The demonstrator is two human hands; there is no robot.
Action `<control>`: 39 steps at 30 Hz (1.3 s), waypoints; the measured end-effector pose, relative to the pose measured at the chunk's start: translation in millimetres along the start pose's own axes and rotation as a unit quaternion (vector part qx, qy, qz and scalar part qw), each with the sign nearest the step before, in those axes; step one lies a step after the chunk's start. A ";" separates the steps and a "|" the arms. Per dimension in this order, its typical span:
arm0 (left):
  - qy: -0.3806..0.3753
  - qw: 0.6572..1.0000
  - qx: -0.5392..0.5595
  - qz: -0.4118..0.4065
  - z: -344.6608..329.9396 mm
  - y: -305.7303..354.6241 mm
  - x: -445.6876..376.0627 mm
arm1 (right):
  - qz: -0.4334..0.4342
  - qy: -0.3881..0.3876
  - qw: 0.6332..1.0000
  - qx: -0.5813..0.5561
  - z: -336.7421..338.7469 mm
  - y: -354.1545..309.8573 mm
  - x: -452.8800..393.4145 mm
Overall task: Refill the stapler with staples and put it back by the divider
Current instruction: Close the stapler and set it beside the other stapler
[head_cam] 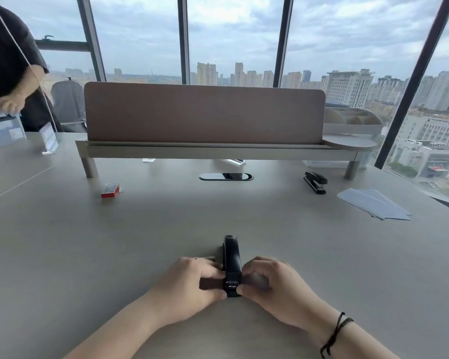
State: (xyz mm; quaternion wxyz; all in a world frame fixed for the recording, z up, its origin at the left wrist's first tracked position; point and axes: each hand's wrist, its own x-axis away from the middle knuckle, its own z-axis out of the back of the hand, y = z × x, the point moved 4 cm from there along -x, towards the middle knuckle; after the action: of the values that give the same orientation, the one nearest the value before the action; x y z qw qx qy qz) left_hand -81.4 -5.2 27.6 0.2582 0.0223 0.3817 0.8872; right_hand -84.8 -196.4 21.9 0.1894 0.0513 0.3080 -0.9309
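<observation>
**At the near desk edge: both hands pinch the black stapler**

At the near middle of the desk (166, 229), left hand (189, 283) and right hand (272, 286) close in from either side on the stapler (232, 265), fingertips pinching its near end. Stapler lies flat on the desk, long axis running straight away from the person toward the divider (205, 112), metal-fitted end nearest the wearer. Black cord bracelet (335, 335) on right wrist, ring on a left finger.

Farther out: red staple box (110, 190) at far left, well apart from the stapler. Second black stapler (316, 181) at far right near the shelf leg, angled. Grey sheets (373, 203) beside it to the right. Divider stands on a raised shelf (218, 151) across the back. Another person (8, 60) at upper left.
</observation>
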 end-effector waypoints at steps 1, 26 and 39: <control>-0.003 1.000 0.005 -0.010 -3.9 0.9 -6.3 | -0.004 0.002 1.000 0.007 3.8 5.2 -0.4; 0.031 0.997 -0.059 0.049 -88.3 -10.9 -298.9 | -0.166 0.113 0.978 0.055 95.9 200.4 -131.5; 0.072 0.991 -0.099 0.061 -96.6 -20.2 -389.9 | -0.213 0.205 0.953 0.072 106.1 258.7 -192.7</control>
State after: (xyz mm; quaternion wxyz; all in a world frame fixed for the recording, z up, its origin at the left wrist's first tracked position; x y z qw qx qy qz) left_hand 242.2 -243.1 6.7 0.1761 -0.0436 0.3074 0.9341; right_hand 194.7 -388.5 4.8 -0.0841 0.1875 0.2766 -0.9388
